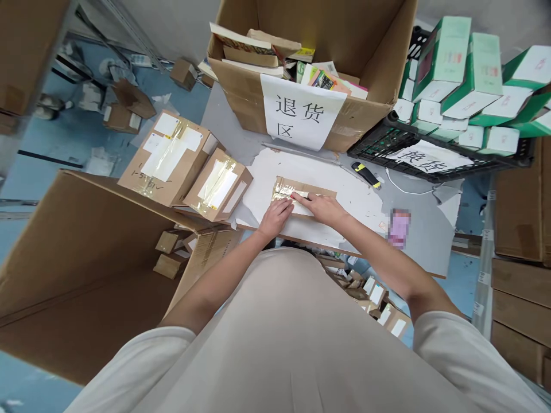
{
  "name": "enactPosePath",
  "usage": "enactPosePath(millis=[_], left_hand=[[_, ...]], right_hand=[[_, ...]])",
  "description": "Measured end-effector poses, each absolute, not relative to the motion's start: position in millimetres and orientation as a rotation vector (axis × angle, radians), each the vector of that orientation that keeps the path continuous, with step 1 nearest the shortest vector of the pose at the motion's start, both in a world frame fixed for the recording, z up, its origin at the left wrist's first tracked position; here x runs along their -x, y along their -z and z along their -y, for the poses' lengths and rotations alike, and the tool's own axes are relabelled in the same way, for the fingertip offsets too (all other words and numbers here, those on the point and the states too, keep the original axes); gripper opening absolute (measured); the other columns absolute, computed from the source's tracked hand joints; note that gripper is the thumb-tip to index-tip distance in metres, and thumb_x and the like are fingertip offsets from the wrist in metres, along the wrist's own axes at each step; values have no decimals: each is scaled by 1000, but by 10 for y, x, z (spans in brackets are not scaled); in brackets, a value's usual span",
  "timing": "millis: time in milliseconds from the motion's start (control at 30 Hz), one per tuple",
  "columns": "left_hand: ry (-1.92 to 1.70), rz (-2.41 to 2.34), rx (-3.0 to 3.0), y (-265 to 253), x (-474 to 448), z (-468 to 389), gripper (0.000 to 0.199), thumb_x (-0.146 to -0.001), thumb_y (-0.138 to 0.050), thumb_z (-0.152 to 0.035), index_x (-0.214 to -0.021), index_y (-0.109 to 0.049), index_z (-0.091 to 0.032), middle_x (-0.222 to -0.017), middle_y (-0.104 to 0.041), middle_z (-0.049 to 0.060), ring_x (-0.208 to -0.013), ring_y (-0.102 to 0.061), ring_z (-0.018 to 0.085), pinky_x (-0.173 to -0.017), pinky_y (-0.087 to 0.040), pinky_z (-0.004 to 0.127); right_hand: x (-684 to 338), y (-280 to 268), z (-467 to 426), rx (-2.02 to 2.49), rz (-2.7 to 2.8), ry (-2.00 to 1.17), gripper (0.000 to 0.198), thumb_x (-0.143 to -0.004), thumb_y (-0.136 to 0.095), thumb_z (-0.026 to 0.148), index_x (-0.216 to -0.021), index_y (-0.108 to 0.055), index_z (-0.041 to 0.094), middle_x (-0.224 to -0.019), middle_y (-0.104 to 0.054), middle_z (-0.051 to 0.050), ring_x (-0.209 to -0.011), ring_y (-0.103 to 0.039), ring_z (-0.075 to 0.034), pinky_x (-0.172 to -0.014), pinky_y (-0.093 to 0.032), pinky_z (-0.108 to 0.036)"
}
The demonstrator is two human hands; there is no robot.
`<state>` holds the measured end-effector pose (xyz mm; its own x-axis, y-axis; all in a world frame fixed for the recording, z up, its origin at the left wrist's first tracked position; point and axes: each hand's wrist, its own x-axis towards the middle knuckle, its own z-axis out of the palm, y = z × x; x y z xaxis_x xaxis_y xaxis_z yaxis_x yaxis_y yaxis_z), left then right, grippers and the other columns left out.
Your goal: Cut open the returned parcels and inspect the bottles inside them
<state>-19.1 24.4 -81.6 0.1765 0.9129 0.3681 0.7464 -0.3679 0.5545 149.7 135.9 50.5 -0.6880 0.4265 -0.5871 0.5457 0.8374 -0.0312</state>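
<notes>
A small flat cardboard box [325, 188] with shiny clear tape and a white label lies on the white-covered tabletop in front of me. My left hand [276, 218] rests on its near left part, fingers stretched out flat. From the right, my right hand [323, 209] reaches over the box, its fingers drawn together and the index finger pointing left along the tape. A tiny red spot shows at that fingertip, close to a dark line on the tape. What it belongs to is too small to make out.
Two taped parcels [218, 184] stand left of the box, beside a large open carton [99, 258]. Behind are a carton of books [245, 112] and a black crate [379, 143] of green-white boxes. A black-yellow tool [365, 174] and a blurred pink item [399, 228] lie right.
</notes>
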Motion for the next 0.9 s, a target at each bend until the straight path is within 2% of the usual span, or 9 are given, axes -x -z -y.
enactPosePath(millis=[233,533,767,900], left_hand=[[-828,-1553,-2192,847,253,-302,33,-97,-43,-31,-122,-58,-16,-125,-63,16,-130,-49,27,-103,-45,51],[-777,-1538,-2096,845,265,-327,32,-97,-42,-32,-118,-62,-19,-127,-62,16,-129,-51,27,-104,-43,53],[-779,-1514,-2143,861,287,-340,33,-97,-42,-35,-118,-62,-18,-128,-62,16,-127,-52,27,-103,-44,51],[-770,-1511,-2136,868,289,-334,32,-97,-43,-33,-117,-63,-18,-126,-63,16,-128,-52,27,-103,-44,51]], right_hand=[[-1415,-512,-1191,-806,-2406,193,65,-96,-19,13,-153,6,34,-122,-56,-18,-94,-66,-27,-75,-46,-35],[-1295,-704,-1324,-821,-2325,171,63,-96,-25,14,-153,-10,35,-120,-60,-17,-92,-68,-25,-71,-45,-32],[-1360,-653,-1221,-849,-2325,201,66,-95,-25,10,-153,-6,36,-123,-59,-17,-92,-68,-26,-74,-45,-35],[-1462,-628,-1257,-875,-2274,237,64,-95,-25,11,-153,-13,35,-122,-60,-19,-96,-67,-28,-76,-44,-37]])
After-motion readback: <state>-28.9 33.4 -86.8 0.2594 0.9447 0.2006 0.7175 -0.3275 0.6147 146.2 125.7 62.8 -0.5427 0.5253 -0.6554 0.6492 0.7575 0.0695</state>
